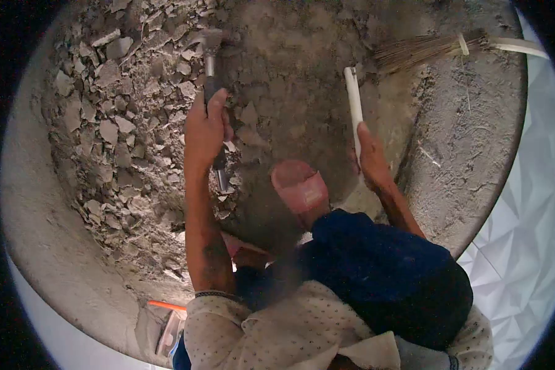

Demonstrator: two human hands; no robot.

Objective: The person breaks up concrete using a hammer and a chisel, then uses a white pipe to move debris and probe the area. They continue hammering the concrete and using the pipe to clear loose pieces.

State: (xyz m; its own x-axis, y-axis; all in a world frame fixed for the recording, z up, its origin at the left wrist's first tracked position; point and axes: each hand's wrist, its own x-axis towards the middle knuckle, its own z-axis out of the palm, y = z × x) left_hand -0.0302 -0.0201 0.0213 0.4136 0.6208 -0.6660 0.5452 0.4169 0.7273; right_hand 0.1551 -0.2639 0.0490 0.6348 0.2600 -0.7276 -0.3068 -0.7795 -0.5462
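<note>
My left hand point(211, 131) is wrapped round the dark grip of a hammer point(210, 65). Its dusty head points away from me, and a metal butt end sticks out below my fist. Beneath it lie broken grey rubble chips point(124, 123). On the other side, my right hand point(371, 154) grips a white pipe-like stick point(353, 95), its far end pointing forward over the dusty floor point(296, 80). The near end is hidden in my palm.
A straw broom point(422, 52) with a pale handle lies at the upper right. My foot in a pink slipper point(302, 188) is between the hands. A raised rough cement edge point(475, 154) curves round the right side. An orange-handled tool point(166, 305) sits at lower left.
</note>
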